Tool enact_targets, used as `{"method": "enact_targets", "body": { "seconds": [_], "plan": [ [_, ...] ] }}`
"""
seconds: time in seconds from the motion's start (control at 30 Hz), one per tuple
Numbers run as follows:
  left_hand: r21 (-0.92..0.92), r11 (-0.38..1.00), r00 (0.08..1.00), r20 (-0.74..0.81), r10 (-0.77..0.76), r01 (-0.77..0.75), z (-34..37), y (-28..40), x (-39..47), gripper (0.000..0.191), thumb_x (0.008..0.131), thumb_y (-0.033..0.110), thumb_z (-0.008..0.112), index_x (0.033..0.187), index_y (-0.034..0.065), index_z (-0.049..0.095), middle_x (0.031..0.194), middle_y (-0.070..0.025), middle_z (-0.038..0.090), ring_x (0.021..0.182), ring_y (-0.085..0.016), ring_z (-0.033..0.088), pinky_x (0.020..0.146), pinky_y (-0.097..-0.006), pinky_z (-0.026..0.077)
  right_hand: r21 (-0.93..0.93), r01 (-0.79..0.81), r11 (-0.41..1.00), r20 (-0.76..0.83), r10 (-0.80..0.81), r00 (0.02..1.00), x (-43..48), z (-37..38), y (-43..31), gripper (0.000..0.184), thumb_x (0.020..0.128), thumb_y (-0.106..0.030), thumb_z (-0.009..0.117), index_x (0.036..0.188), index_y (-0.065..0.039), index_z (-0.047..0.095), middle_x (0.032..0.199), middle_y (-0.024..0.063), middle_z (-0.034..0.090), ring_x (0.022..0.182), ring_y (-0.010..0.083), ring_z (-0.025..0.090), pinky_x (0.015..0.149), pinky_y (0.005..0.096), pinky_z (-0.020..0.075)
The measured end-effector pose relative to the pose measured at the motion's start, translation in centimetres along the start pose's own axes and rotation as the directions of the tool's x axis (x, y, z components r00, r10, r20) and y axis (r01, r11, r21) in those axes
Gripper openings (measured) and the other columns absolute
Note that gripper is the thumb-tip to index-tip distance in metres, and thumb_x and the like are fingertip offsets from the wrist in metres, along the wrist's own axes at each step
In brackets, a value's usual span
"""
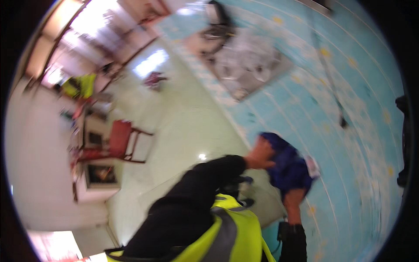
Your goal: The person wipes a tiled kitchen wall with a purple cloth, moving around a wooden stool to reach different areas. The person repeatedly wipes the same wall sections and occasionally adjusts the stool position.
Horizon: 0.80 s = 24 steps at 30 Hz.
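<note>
A bundle of dark blue cloth (pixel 286 163), possibly a garment, is between my two hands over a turquoise patterned cover (pixel 327 209). My left hand (pixel 261 154) grips its upper left end, thumb lying across the fabric. At the lower end, my right hand (pixel 294 199) grips the cloth, its fingers partly hidden by it. A small whitish patch (pixel 312 167), perhaps a label or packet, shows at the bundle's right edge. Motion blur hides the finer detail.
On the cover lies a flat board (pixel 240 93) with crumpled clear plastic (pixel 245 55). A thin dark rod or cord (pixel 330 82) lies to the right. Across the pale floor (pixel 176 121) stand a red chair (pixel 121 139) and a person in a yellow vest (pixel 80 86).
</note>
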<state>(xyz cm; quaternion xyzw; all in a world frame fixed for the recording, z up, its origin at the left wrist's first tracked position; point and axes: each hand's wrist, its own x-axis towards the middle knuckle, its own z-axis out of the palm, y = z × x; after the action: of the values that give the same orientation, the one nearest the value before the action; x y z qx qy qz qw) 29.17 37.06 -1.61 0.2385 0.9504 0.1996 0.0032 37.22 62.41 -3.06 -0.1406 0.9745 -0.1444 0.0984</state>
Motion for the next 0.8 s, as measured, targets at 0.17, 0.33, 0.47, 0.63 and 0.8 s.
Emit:
{"method": "enact_targets", "body": {
  "seconds": [0.17, 0.33, 0.47, 0.63, 0.8],
  "plan": [
    [0.131, 0.991, 0.996, -0.086, 0.002, 0.009, -1.6, 1.3, -2.7, 0.062, 0.08, 0.057, 0.055, 0.104, -0.0003, 0.062, 0.108, -0.021, 0.051, 0.11, -0.038, 0.041, 0.105, -0.0618, 0.011, -0.071, 0.051, 0.996, -0.196, -0.064, 0.978, -4.5, -0.3, 1.7, 0.056, 0.086, -0.033, 0.045, 0.135, -0.007, 0.044, 0.141, 0.0138, 0.041, 0.132, 0.0331, 0.035, 0.109, 0.0522, 0.0199],
    [0.275, 0.953, 0.955, 0.226, -0.193, 0.128, -1.9, 4.3, -4.4, 0.059, 0.082, 0.057, 0.051, 0.11, 0.0059, 0.063, 0.113, -0.0183, 0.054, 0.115, -0.036, 0.04, 0.106, -0.0615, 0.011, -0.117, -0.129, 0.985, -0.13, 0.114, 0.985, -10.0, -0.4, 2.4, 0.049, 0.089, -0.034, 0.041, 0.131, -0.009, 0.048, 0.136, 0.0094, 0.048, 0.128, 0.0325, 0.039, 0.109, 0.0477, 0.0223],
    [0.182, 0.98, 0.933, 0.331, -0.144, 0.086, 0.2, 5.2, -3.2, 0.054, 0.081, 0.056, 0.053, 0.096, 0.0061, 0.068, 0.099, -0.0181, 0.059, 0.108, -0.038, 0.045, 0.102, -0.0654, 0.015, -0.187, -0.173, 0.967, -0.126, 0.151, 0.981, -10.8, 0.4, 5.5, 0.049, 0.091, -0.033, 0.041, 0.131, -0.004, 0.047, 0.133, 0.0121, 0.05, 0.124, 0.0291, 0.042, 0.108, 0.0411, 0.0244],
    [0.116, 0.991, 0.973, 0.229, 0.036, -0.063, 1.8, 5.8, -1.4, 0.057, 0.077, 0.06, 0.054, 0.089, 0.0064, 0.069, 0.093, -0.0169, 0.06, 0.108, -0.039, 0.045, 0.103, -0.0648, 0.016, 0.199, -0.219, 0.955, -0.167, 0.253, 0.953, -9.3, -1.3, 7.2, 0.053, 0.097, -0.031, 0.035, 0.141, -0.002, 0.032, 0.148, 0.0084, 0.03, 0.137, 0.0213, 0.025, 0.114, 0.037, 0.0166],
    [-0.005, 0.99, 0.983, 0.116, 0.139, -0.14, 3.0, 7.5, 1.1, 0.066, 0.074, 0.062, 0.057, 0.1, 0.0014, 0.065, 0.11, -0.0205, 0.055, 0.121, -0.042, 0.036, 0.107, -0.0643, 0.007, -0.003, -0.166, 0.986, -0.313, 0.157, 0.937, 0.7, -4.3, 7.5, 0.053, 0.097, -0.032, 0.034, 0.142, -0.003, 0.03, 0.149, 0.0075, 0.028, 0.138, 0.0214, 0.023, 0.114, 0.0382, 0.0151]
  ]
}}
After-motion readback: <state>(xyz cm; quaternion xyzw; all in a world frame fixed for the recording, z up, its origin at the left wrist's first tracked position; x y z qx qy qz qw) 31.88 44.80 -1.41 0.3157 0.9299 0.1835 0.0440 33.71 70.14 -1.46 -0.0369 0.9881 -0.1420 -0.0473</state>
